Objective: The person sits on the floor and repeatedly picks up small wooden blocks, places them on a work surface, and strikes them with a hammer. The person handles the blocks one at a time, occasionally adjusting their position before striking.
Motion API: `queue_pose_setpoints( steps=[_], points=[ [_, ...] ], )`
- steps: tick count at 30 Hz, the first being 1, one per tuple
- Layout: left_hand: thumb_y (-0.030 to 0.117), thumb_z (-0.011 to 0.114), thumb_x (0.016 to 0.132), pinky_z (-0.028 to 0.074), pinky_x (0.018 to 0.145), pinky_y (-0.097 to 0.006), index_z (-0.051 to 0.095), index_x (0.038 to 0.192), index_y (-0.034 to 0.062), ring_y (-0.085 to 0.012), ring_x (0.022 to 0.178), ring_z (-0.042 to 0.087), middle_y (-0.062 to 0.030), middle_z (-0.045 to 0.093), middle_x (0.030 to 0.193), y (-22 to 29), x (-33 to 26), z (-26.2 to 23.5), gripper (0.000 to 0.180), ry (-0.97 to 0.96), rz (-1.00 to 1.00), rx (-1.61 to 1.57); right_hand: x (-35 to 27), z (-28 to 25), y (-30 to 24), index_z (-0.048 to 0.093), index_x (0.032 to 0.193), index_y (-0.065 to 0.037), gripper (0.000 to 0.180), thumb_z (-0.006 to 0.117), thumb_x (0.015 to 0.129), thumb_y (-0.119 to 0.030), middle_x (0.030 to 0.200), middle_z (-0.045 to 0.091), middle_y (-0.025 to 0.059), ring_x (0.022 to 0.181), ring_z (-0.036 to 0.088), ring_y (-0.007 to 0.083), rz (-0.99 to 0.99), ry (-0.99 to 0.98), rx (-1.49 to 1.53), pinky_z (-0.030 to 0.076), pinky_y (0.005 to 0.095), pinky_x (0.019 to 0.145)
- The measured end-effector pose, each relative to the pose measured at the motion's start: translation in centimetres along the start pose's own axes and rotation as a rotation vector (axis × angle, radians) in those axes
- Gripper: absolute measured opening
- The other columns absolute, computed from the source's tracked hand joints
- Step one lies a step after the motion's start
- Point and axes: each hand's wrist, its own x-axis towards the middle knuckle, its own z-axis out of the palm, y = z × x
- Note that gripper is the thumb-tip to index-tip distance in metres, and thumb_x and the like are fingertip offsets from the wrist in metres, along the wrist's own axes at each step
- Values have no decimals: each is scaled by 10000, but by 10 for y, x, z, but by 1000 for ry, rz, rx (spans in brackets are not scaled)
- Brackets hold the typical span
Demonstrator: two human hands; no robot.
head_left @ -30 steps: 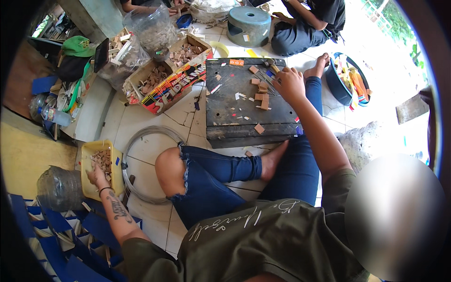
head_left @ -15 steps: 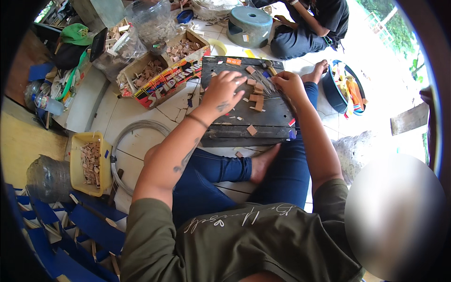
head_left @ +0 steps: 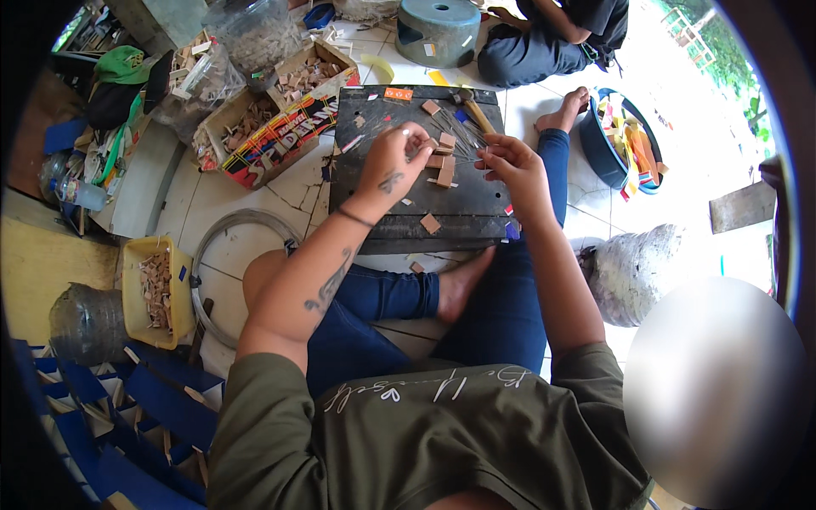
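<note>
My left hand (head_left: 398,161) is closed in a pinch beside a small group of wooden blocks (head_left: 445,174) on a dark low work board (head_left: 382,204). What its fingertips hold, if anything, is too small to make out. Opposite it, my right hand (head_left: 515,163) pinches a thin metal wire that points toward the blocks. More loose wires (head_left: 463,132) lie on the board by a hammer (head_left: 478,110). One single wood piece (head_left: 430,223) rests near the board's front edge, another (head_left: 431,107) toward its far side.
A cardboard box (head_left: 280,140) of wood pieces stands left of the board, with a wire coil (head_left: 200,285) and yellow tub (head_left: 127,293) nearer me. At right is a dark basin (head_left: 595,149) of colourful scraps. Another person (head_left: 540,59) sits beyond, by an upturned stool (head_left: 438,34).
My left hand has gone from spread fingers to a pinch close to the blocks. My right hand has come slightly nearer, with a wire in its fingers. The whole view has shifted a little.
</note>
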Motion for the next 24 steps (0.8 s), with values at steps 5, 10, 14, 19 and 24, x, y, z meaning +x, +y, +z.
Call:
queue_pose_setpoints(
  steps=[5,10,14,19,24],
  points=[
    [44,715,830,510,774,-299,683,981,44,-161,825,650,-52,696,895,15,-74,-3,154,95,43,-144,-18,6,30,609,1218,19,328,665,894,14,974,695,56,918,673,128,-267,55,-219,521,238,819],
    [95,754,744,416,906,-389,686,872,119,-246,949,605,-28,663,864,15,-105,-11,147,196,149,183,-29,3,31,671,1146,-22,294,693,855,14,921,720,23,738,610,48,-242,60,-415,492,203,678],
    [116,751,755,420,895,-399,672,858,109,-246,942,607,-16,678,893,13,-105,-14,130,182,207,226,-37,16,19,705,1040,-13,231,724,811,14,876,723,3,772,604,34,-285,91,-214,486,199,707],
    [125,748,756,414,893,-401,658,846,108,-244,927,603,0,674,867,13,-104,-16,128,154,200,230,-54,27,16,711,1013,-64,198,734,817,-50,874,734,-6,765,636,76,-578,83,-726,464,231,786],
    [141,751,772,401,924,-398,668,851,111,-248,934,603,-9,672,858,12,-105,-17,119,156,207,219,-61,26,21,713,1009,-70,182,745,831,-90,873,737,-7,786,659,85,-364,118,-849,470,261,825]
  ],
)
